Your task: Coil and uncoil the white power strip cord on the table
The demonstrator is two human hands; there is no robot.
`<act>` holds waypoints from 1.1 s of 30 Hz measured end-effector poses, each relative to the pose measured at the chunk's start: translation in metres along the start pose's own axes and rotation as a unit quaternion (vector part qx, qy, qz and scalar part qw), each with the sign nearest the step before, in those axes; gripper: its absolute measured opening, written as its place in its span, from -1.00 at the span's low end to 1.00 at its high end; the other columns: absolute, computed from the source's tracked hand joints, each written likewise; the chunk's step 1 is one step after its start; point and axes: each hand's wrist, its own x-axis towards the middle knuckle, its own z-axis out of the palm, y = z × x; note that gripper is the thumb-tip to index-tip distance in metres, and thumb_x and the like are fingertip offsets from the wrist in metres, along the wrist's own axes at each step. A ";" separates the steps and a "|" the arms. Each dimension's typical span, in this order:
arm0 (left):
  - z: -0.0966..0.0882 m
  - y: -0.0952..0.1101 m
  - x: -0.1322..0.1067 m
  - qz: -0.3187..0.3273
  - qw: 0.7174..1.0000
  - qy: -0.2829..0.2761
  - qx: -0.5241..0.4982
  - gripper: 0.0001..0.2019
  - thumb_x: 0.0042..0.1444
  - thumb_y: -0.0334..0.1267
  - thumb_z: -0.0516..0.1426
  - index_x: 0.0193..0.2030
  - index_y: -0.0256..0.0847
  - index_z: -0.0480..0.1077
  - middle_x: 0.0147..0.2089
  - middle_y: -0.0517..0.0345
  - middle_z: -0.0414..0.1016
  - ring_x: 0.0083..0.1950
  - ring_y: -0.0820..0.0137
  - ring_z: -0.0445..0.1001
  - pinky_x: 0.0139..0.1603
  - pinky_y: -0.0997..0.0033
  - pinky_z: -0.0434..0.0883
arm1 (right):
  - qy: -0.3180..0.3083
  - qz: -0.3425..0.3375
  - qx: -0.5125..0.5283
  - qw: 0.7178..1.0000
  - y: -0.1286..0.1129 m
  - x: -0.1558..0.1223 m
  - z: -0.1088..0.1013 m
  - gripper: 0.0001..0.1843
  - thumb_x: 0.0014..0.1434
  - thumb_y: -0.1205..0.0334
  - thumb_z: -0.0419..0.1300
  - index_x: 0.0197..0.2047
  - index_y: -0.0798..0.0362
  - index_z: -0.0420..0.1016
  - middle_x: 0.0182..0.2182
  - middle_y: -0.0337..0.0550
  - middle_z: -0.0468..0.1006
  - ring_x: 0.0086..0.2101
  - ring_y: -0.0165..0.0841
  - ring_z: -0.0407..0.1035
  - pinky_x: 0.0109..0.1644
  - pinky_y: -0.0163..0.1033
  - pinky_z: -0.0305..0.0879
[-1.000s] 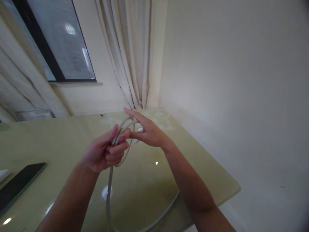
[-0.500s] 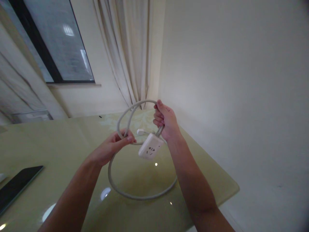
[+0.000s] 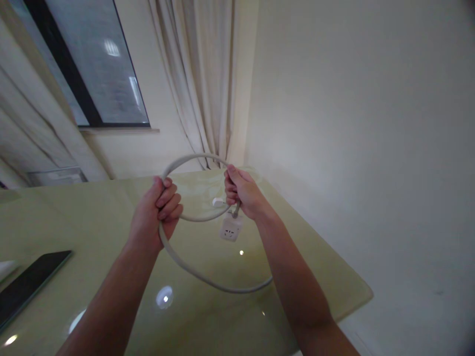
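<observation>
Both hands grip a pale grey power cord [image 3: 202, 280], which forms loops between them above the table. My left hand [image 3: 158, 212] is closed around the cord at the left side of the loops. My right hand [image 3: 243, 193] pinches it on the right, thumb on top, close to the socket end. Just below the right fingers hangs the white extension socket [image 3: 230, 228], its outlet holes facing me. Behind it lies a small white plug [image 3: 217, 202]. Part of the large lower loop passes out of sight behind my right forearm.
The greenish glossy table [image 3: 111, 217] reflects ceiling lights. A dark flat panel [image 3: 31, 282] lies at its left, beside a white object [image 3: 6, 268] cut off by the frame. A wall [image 3: 356, 148] borders the right side; curtains [image 3: 200, 79] and a window [image 3: 100, 64] stand behind.
My left hand has moved left and up and turned from a light pinch to a full grip on the cord. The loop has widened, and the socket now hangs more upright.
</observation>
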 end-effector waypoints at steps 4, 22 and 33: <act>-0.002 0.012 -0.004 -0.038 0.998 -0.015 0.048 -0.64 0.56 -0.20 0.01 -0.30 -0.23 0.39 -0.57 0.45 0.00 -0.72 0.64 -0.13 -0.74 0.61 -0.01 | -0.014 -0.019 -0.061 0.998 0.001 -0.002 0.003 -0.42 0.18 -0.36 0.39 -0.28 -0.03 0.32 -0.61 -0.55 0.15 -0.65 -0.57 0.00 -0.55 -0.37 0.32; -0.006 0.000 0.000 -0.058 0.984 -0.124 0.115 -0.56 0.38 0.11 0.21 -0.27 -0.28 0.56 -0.42 0.12 0.44 -0.39 0.41 0.46 -0.27 0.43 0.55 | 0.006 -0.114 -0.004 0.993 -0.033 -0.024 0.013 -0.42 0.08 -0.30 0.50 -0.37 -0.01 0.38 -0.63 -0.55 -0.02 -0.66 -0.61 -0.27 -0.66 -0.40 -0.32; -0.046 -0.006 0.010 -0.182 0.929 -0.092 0.309 -0.59 0.23 0.06 0.36 -0.38 -0.28 0.55 -0.49 0.14 0.49 -0.58 0.54 0.37 -0.59 0.62 0.32 | 0.176 -0.202 0.009 0.963 -0.035 -0.022 0.011 -0.42 0.16 -0.37 0.40 -0.34 -0.05 0.33 -0.61 -0.52 -0.05 -0.65 -0.56 -0.24 -0.65 -0.34 -0.27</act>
